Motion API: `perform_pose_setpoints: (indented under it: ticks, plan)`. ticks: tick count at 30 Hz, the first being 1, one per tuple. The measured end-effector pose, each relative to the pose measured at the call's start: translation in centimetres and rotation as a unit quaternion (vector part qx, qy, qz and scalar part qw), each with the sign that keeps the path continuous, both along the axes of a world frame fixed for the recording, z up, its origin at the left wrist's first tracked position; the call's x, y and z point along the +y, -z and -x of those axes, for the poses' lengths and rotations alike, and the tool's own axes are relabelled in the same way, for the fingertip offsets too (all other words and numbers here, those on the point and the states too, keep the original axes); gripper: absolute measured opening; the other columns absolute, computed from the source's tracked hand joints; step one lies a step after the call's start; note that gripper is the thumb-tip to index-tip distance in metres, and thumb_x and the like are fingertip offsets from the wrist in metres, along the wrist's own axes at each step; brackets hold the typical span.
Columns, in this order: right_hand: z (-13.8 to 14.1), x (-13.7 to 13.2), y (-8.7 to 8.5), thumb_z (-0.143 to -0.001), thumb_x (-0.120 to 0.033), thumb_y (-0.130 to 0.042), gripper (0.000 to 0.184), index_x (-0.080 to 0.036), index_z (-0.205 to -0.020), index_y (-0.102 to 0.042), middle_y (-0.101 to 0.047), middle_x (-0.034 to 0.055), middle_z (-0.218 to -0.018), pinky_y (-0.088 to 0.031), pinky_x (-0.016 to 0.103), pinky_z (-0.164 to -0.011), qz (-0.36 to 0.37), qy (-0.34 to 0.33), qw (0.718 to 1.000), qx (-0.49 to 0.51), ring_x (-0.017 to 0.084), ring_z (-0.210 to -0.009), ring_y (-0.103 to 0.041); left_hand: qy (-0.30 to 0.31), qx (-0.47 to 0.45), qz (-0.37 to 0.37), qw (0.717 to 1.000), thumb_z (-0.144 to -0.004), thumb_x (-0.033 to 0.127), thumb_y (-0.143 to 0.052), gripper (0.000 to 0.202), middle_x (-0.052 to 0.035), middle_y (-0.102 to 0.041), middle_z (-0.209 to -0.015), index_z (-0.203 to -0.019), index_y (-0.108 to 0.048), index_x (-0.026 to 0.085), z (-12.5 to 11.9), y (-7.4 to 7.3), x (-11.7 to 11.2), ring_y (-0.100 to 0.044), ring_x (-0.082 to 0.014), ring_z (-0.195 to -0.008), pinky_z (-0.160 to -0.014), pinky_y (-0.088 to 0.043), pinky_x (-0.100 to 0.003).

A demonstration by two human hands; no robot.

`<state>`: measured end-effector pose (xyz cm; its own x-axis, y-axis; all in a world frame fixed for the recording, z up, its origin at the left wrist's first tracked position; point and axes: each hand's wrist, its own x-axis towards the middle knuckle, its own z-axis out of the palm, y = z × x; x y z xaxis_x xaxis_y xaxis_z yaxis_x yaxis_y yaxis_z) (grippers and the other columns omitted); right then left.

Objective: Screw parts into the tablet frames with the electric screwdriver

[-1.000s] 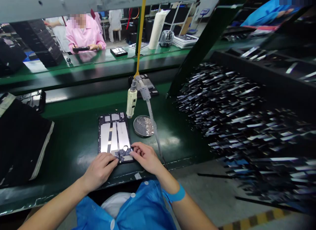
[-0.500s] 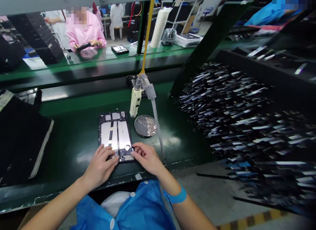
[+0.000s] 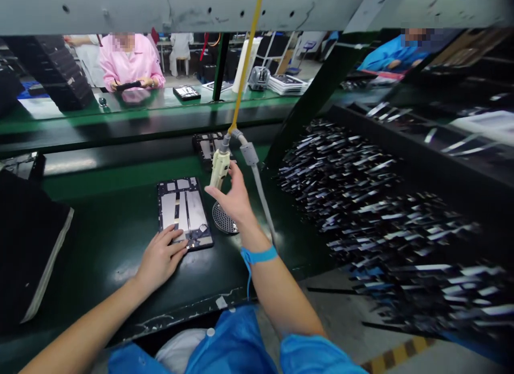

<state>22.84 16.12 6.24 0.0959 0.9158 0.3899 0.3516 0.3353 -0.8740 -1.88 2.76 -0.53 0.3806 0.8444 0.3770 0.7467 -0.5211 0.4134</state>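
An opened tablet point(image 3: 188, 208), its silver plates and dark circuit parts showing, lies flat on the green bench. My left hand point(image 3: 158, 256) rests on its lower left corner, fingers spread. Above and right of the tablet, a cream electric screwdriver point(image 3: 220, 167) hangs from a yellow cord. Around its right and lower side is my right hand point(image 3: 236, 197), thumb and fingers apart; firm contact cannot be made out. Partly covered by that hand is a round perforated metal dish point(image 3: 223, 219) of small screws.
A grey cable point(image 3: 261, 197) runs down from the screwdriver. At right stands a large dark rack point(image 3: 353, 186) packed with thin shiny parts. A black stack point(image 3: 28, 245) stands at left. Another opened device point(image 3: 204, 149) lies behind the screwdriver. Co-workers sit across the bench.
My right hand has left the tablet's lower right corner and moved up to the screwdriver. My left hand stays on the tablet. The camera view has tilted up.
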Motion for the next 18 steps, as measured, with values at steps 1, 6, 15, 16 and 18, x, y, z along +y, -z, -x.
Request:
perform_pose_setpoints:
  ticks: [1,6,15,16,18]
  plan:
    - [1.0,1.3,-0.6,-0.075,-0.049,-0.085,0.086,-0.023,-0.146,-0.046,-0.058,0.0148,-0.146,-0.049,0.05,-0.111,-0.001,-0.014,1.0,0.013,0.03,-0.13,-0.059,0.003,0.001,-0.003,1.0,-0.1,0.028,-0.062,0.022,-0.0096,-0.072,-0.128,-0.112,-0.08,0.025,-0.1,0.0,1.0,-0.06,-0.0333,-0.132,-0.105,-0.056,-0.056]
    - [2.9,3.6,-1.1,-0.084,-0.043,-0.078,0.046,-0.02,-0.121,-0.062,-0.07,0.0004,-0.092,-0.058,0.03,-0.067,-0.005,-0.059,0.989,0.137,0.012,-0.063,-0.063,0.009,-0.022,-0.021,0.999,-0.1,0.027,-0.063,0.021,-0.0106,-0.071,-0.129,-0.112,-0.079,0.024,-0.5,0.5,3.0,-0.058,-0.0332,-0.133,-0.108,-0.052,-0.059]
    - [1.1,1.1,2.3,-0.082,-0.034,-0.078,0.028,-0.022,-0.105,-0.068,-0.072,0.0006,-0.09,-0.054,0.027,-0.057,-0.07,0.037,0.983,0.166,0.011,-0.059,-0.062,0.006,-0.045,-0.015,0.999,-0.1,0.025,-0.062,0.021,-0.0098,-0.07,-0.132,-0.113,-0.078,0.027,-0.6,1.0,2.5,-0.057,-0.034,-0.135,-0.109,-0.047,-0.062]
    - [1.1,1.2,2.4,-0.082,-0.034,-0.078,0.028,-0.022,-0.105,-0.068,-0.072,0.0006,-0.089,-0.055,0.027,-0.057,-0.072,0.042,0.983,0.163,0.011,-0.059,-0.062,0.006,-0.047,-0.015,0.999,-0.1,0.025,-0.062,0.021,-0.0097,-0.07,-0.131,-0.113,-0.078,0.027,-0.6,0.9,2.5,-0.057,-0.0339,-0.135,-0.109,-0.047,-0.062]
    - [1.2,1.4,2.4,-0.082,-0.034,-0.077,0.027,-0.022,-0.105,-0.068,-0.072,0.0007,-0.088,-0.055,0.027,-0.058,-0.073,0.05,0.984,0.157,0.011,-0.06,-0.062,0.008,-0.049,-0.015,0.999,-0.1,0.025,-0.062,0.021,-0.0098,-0.07,-0.131,-0.113,-0.078,0.027,-0.6,0.8,2.5,-0.057,-0.0336,-0.136,-0.109,-0.047,-0.061]
